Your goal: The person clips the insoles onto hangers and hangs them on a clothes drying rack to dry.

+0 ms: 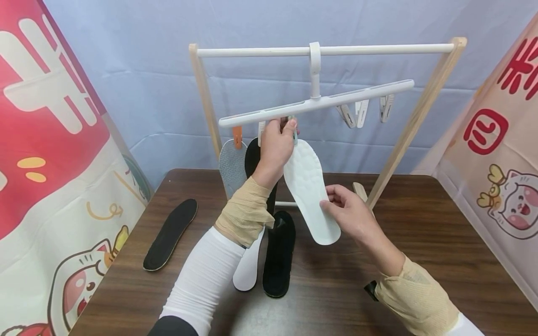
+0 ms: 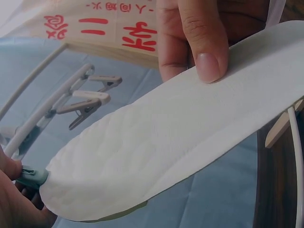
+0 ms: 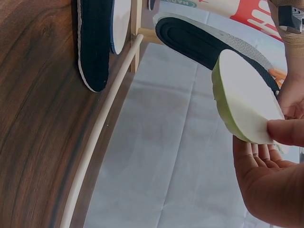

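A white insole (image 1: 311,191) slants beneath the left half of a white clip hanger (image 1: 269,113). My right hand (image 1: 350,212) pinches its lower side edge between thumb and fingers. At the insole's upper end, my left hand (image 1: 275,151) pinches a teal clip (image 2: 32,176), whose tip meets the insole's edge. Whether the clip bites the insole is not clear. In the right wrist view, the insole (image 3: 247,99) shows a green edge. Left of my hand hang a grey insole (image 1: 232,163) under an orange clip (image 1: 237,137) and a black insole (image 1: 252,156), partly hidden.
The hanger hooks over the white bar of a wooden-sided rack (image 1: 395,149). Several pale clips (image 1: 360,113) dangle at its right. On the brown table (image 1: 420,224) lie a black insole (image 1: 171,235), another black insole (image 1: 279,254) and a white insole (image 1: 249,268).
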Demonstrator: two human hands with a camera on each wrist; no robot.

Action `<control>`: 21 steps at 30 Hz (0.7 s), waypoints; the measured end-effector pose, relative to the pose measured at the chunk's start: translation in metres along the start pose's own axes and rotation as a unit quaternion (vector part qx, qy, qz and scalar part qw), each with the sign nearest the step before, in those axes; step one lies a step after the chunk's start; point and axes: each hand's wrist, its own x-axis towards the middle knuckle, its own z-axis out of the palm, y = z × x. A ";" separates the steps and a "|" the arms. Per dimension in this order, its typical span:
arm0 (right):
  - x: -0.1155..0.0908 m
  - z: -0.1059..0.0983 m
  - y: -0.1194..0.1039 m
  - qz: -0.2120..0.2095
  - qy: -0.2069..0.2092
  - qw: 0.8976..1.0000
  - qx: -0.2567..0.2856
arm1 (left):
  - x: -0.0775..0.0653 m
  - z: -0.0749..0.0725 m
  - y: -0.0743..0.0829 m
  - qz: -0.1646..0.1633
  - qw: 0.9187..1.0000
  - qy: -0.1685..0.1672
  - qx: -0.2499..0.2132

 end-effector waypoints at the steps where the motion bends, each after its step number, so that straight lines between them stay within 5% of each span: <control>1: 0.000 0.000 0.000 0.001 0.001 1.000 -0.001 | 0.000 0.000 0.000 0.001 1.000 -0.002 -0.001; 21: 0.005 0.005 -0.004 -0.008 0.004 1.000 0.011 | 0.000 -0.001 -0.001 -0.008 1.000 -0.007 0.001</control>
